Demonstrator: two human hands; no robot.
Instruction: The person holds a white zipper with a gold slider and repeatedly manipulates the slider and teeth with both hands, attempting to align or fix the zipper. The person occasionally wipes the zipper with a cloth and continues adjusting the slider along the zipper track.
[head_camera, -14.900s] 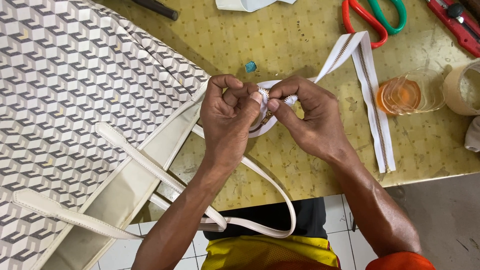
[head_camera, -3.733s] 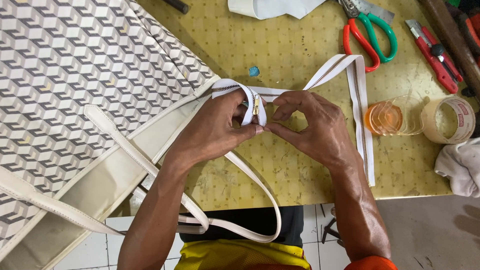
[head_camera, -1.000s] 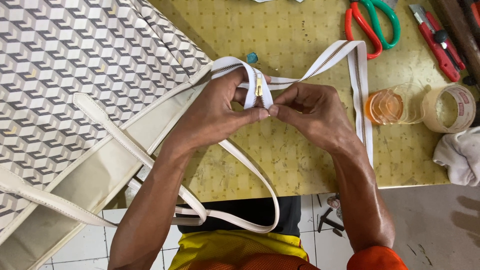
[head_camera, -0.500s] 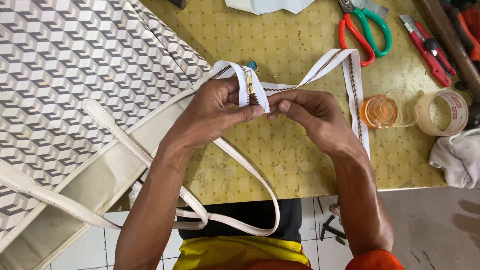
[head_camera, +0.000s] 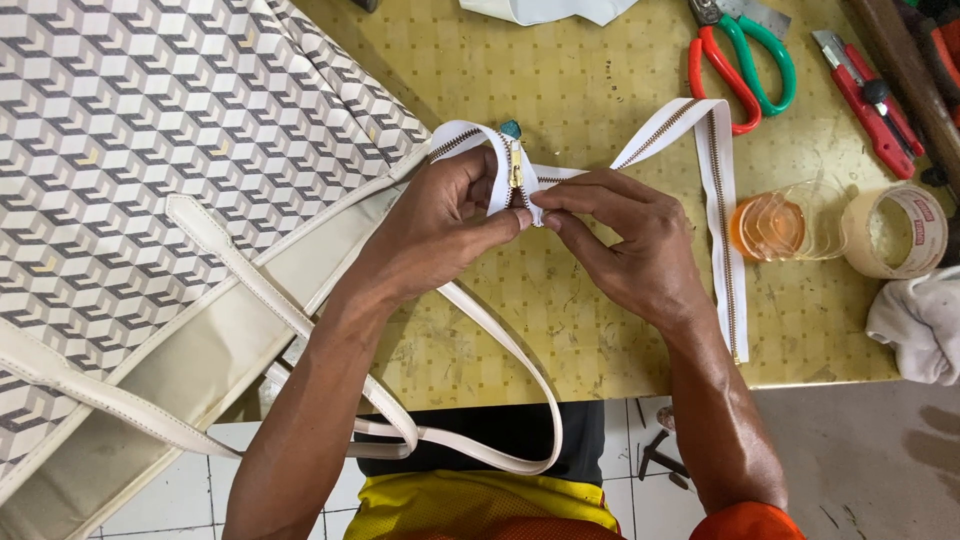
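— Zipper (head_camera: 700, 150): white tape with brass teeth, lying on the yellow surface (head_camera: 600, 60), one end folded into a loop between both hands near the bag's edge. Small gold slider (head_camera: 516, 175) sitting on the loop, upright.

— And the hands?

— Left hand (head_camera: 440, 225) closed on the looped tape, thumb and fingers pinching it just below the slider. Right hand (head_camera: 630, 245) pinched shut on the same spot from the other side, fingertips meeting the left thumb.

— Rest of the zipper?

— Running from the pinch up to the right, bending at a corner below the scissors (head_camera: 745, 60), then straight down toward the surface's near edge.

— Beside the hands?

— Large bag (head_camera: 150, 150) with a grey and white cube pattern at left, cream trim, spilling over the near edge. Two cream handles (head_camera: 500, 350) looping down under the left forearm. Small teal bit (head_camera: 510, 129) just above the loop, too small to tell what.

— Farther out?

— Scissors with one red and one green handle at top right; red utility knife (head_camera: 860, 100) beside them. Clear tape roll (head_camera: 790, 222) with an orange core right of the zipper, touching a beige tape roll (head_camera: 900, 230). White cloth (head_camera: 920, 320) at the right edge.
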